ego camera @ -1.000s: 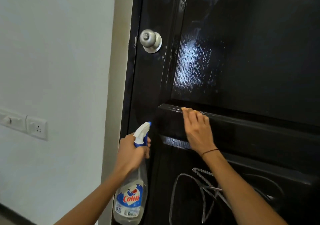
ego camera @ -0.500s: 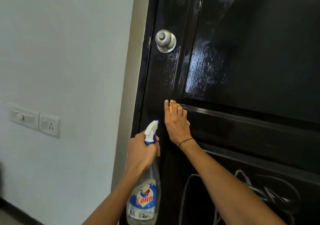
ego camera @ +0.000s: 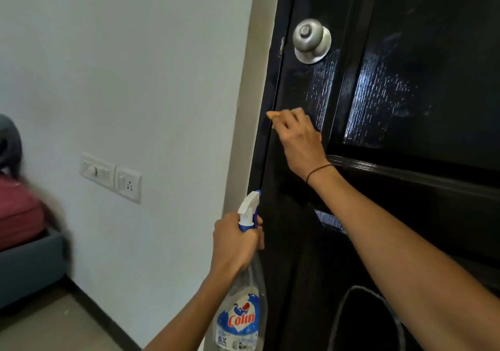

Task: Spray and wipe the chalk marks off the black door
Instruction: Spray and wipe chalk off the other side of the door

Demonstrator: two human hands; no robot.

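The glossy black door (ego camera: 422,53) fills the right side, its upper panel wet and streaked. My right hand (ego camera: 299,139) presses a small orange cloth (ego camera: 272,114) against the door's left edge, below the knob; most of the cloth is hidden under my fingers. My left hand (ego camera: 235,242) grips the neck of a clear Colin spray bottle (ego camera: 240,313) with a white and blue nozzle, held upright beside the door's lower left. A white chalk line (ego camera: 343,302) curves on the lower panel, partly behind my right forearm.
A round metal door knob (ego camera: 311,39) sits above my right hand. The white wall (ego camera: 135,80) on the left carries a switch and socket plate (ego camera: 111,177). A grey bed base with red bedding (ego camera: 19,221) stands at the far left on the floor.
My right hand has slid the cloth left and upward from the panel ledge to the door's left edge. The left hand keeps the bottle in the same place. The view has shifted left.
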